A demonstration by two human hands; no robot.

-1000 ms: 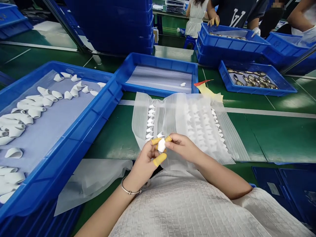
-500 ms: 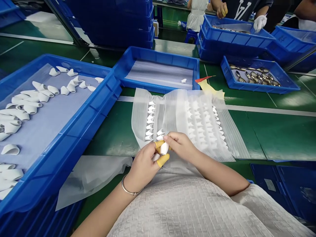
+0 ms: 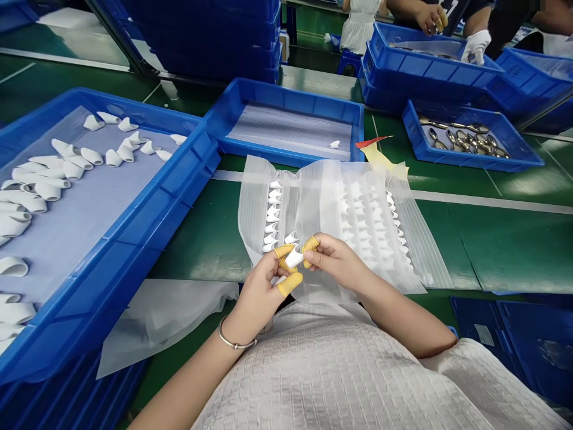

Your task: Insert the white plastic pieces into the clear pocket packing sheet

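A small white plastic cap (image 3: pixel 294 258) is pinched between both hands just above my lap. My left hand (image 3: pixel 264 286) wears yellow finger cots and holds the cap from the left. My right hand (image 3: pixel 333 260), also with a yellow finger cot, grips it from the right. Just beyond the hands lies a translucent pocketed plastic sheet (image 3: pixel 331 209) with rows of white caps tucked into it. To the left, a large blue tray (image 3: pixel 134 239) holds several loose white caps (image 3: pixel 58 173) on grey foam.
A blue tray (image 3: pixel 290 95) with one white cap stands behind the sheet. A smaller blue bin (image 3: pixel 470 140) of metal parts sits at the back right. Other people's hands (image 3: pixel 474 45) work over blue trays beyond. A loose plastic sheet (image 3: pixel 165 316) lies at my left.
Both hands have turned the white cap between the fingertips and lifted it slightly. The view has tilted a little, shifting the trays upward.
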